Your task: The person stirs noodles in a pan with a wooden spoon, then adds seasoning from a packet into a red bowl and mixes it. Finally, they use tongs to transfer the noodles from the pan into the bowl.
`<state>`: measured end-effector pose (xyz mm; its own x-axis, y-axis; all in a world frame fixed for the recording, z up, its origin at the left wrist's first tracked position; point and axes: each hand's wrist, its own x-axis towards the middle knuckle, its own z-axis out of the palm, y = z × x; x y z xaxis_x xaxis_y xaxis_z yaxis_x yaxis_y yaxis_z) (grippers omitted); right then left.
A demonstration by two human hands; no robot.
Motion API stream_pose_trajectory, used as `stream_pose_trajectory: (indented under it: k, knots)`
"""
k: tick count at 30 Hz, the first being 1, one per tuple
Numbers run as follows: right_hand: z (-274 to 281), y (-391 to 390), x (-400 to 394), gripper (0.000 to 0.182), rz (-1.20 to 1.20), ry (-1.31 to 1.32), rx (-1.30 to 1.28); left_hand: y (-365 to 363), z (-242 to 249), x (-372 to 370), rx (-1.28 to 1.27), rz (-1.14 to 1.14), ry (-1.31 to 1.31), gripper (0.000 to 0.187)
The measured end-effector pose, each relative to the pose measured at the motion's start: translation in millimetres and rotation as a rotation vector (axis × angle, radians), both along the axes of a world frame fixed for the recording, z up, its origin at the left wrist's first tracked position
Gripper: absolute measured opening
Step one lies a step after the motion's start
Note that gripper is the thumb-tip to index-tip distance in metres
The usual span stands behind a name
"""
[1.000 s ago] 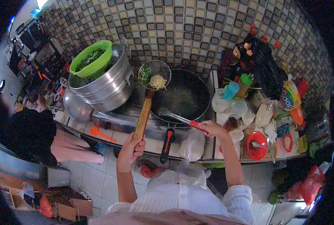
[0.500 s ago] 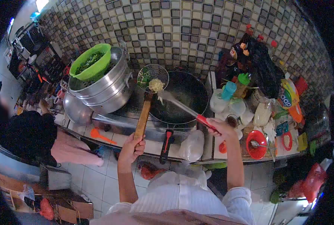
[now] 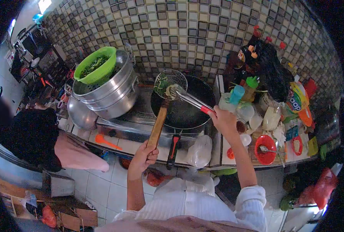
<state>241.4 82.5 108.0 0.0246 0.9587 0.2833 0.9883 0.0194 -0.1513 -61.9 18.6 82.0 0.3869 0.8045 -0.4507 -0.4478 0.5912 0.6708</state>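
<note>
My left hand [image 3: 144,155] is closed round the wooden handle of a wire strainer [image 3: 176,75]. The strainer is held above the left part of a dark wok [image 3: 195,110] and holds green leaves [image 3: 161,86] and a pale clump [image 3: 172,91], perhaps noodles. My right hand [image 3: 223,118] grips the red handle of metal tongs [image 3: 193,101]. The tongs' tips are at the pale clump in the strainer. The wok's black and red handle [image 3: 174,150] points toward me.
At left, a large steamer pot [image 3: 112,98] carries a green basket [image 3: 98,67] of leaves. A person in black [image 3: 29,135] is farther left. Bottles, a black bag [image 3: 272,69], a red bowl [image 3: 265,150] and a plastic bag [image 3: 200,151] lie rightward.
The strainer and my left hand have shifted right, farther over the wok. My right hand has moved slightly up, and the tongs' tips now reach into the strainer at the clump.
</note>
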Motion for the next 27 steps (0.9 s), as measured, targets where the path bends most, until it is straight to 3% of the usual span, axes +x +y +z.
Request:
stream_pose_trajectory:
  k: [6, 8, 12, 14, 21, 27]
  knots:
    - [3.6, -12.9, 19.4, 0.039, -0.017, 0.126, 0.090, -1.9, 2.1, -1.5, 0.009, 0.013, 0.047, 0.012]
    - [-2.3, -13.0, 21.3, 0.041, -0.171, 0.124, 0.034, -1.5, 0.1, -2.1, 0.021, 0.028, 0.051, 0.012]
    - [-38.7, 4.1, 26.3, 0.044, -0.241, 0.167, 0.010, -0.4, 2.6, -3.8, 0.040, 0.068, 0.049, 0.012]
    - [-48.2, 14.3, 26.7, 0.049, -0.254, 0.171, -0.160, -1.2, 3.7, -5.5, 0.046, 0.070, 0.040, 0.012]
    - [-68.1, 39.0, 12.5, 0.052, -0.164, 0.220, -0.252, -4.9, 13.0, -8.9, 0.089, 0.071, 0.018, 0.011]
    - [-82.8, 46.4, 5.4, 0.045, -0.081, 0.192, -0.293, -6.6, 13.6, -9.0, 0.068, 0.104, 0.017, 0.012]
